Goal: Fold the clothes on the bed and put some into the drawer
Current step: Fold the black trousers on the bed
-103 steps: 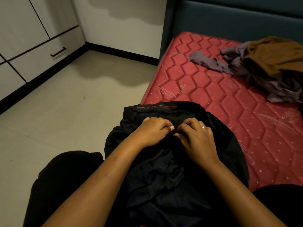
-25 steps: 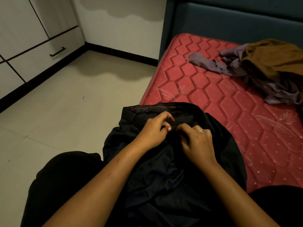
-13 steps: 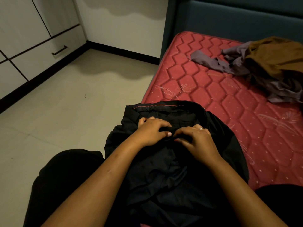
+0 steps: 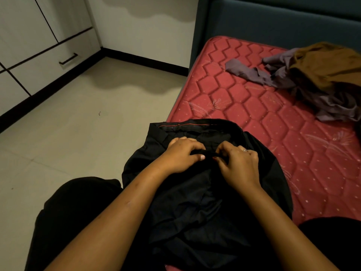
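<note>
The left hand [image 4: 181,155] and right hand [image 4: 239,163] pinch a fold near the waistband of the black trousers [image 4: 195,208], bunched at the near left corner of the bed [image 4: 244,106]. The cloth looks soft, limp and light; the stiffer waistband seems the best hold.

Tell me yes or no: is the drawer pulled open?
No, the drawer sits closed, its front flush with the rest of the cabinet.

A crumpled black cloth garment [image 4: 195,212] is lying on the quilted red mattress [image 4: 254,106]; a brown-and-grey clothes heap [image 4: 322,79] is sitting behind it, rightward.
</note>
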Action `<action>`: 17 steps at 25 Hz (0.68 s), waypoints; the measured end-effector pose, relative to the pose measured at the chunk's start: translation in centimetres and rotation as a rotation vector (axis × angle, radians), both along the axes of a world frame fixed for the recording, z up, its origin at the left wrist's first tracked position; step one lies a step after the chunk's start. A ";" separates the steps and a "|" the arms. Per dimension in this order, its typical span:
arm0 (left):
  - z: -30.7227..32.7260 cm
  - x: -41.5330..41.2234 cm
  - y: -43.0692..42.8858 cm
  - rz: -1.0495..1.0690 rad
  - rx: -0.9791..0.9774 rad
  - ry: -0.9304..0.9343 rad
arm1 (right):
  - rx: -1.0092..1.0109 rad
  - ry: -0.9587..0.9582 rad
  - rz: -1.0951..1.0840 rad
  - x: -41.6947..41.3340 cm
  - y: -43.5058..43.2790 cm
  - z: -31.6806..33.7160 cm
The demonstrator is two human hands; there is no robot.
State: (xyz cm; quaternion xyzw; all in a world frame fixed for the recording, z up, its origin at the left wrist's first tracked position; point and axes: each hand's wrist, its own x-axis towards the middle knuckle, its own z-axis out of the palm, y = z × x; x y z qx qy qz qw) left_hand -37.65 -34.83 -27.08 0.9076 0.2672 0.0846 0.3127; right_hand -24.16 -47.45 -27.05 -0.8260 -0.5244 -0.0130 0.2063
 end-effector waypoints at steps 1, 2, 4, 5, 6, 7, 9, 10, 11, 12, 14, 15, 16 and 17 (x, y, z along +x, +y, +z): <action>0.1 0.0 0.1 -0.007 0.005 -0.014 | 0.000 -0.024 -0.021 -0.1 0.1 0.0; 0.2 0.0 0.3 -0.015 0.007 -0.030 | 0.003 -0.035 -0.043 -0.3 0.1 0.0; 0.5 -0.1 0.5 -0.034 0.002 -0.062 | 0.014 -0.044 -0.059 -0.4 0.3 0.2; 0.7 -0.2 0.7 -0.047 -0.017 -0.083 | 0.047 -0.062 -0.032 -0.4 0.3 0.3; 1.0 -0.4 0.9 -0.059 -0.048 -0.107 | 0.087 -0.085 0.006 -0.2 0.4 0.3; 1.2 -0.6 1.2 -0.071 -0.070 -0.124 | 0.104 -0.084 0.057 0.1 0.3 0.3; 1.2 -1.2 1.9 -0.083 -0.045 -0.128 | 0.020 0.059 0.136 1.5 0.1 0.0; 1.3 -1.7 2.2 -0.074 -0.021 -0.121 | -0.075 0.153 0.170 2.3 -0.1 -0.2; 1.5 -2.3 2.6 -0.057 -0.009 -0.117 | -0.190 0.200 0.213 3.0 -0.2 -0.4; 1.6 -2.8 2.9 -0.043 -0.009 -0.118 | -0.318 0.165 0.246 3.4 -0.3 -0.7; 2.1 -3.7 3.2 -0.023 -0.030 -0.123 | -0.503 0.007 0.237 3.8 -0.5 -1.0; 2.4 -4.3 3.5 -0.002 -0.053 -0.134 | -0.563 -0.009 0.202 3.8 -0.5 -0.8; 2.7 -5.0 3.6 0.021 -0.088 -0.137 | -0.596 0.005 0.178 3.8 -0.5 -0.5; 3.3 -5.6 3.7 0.032 -0.129 -0.119 | -0.598 0.026 0.166 4.0 -0.6 0.1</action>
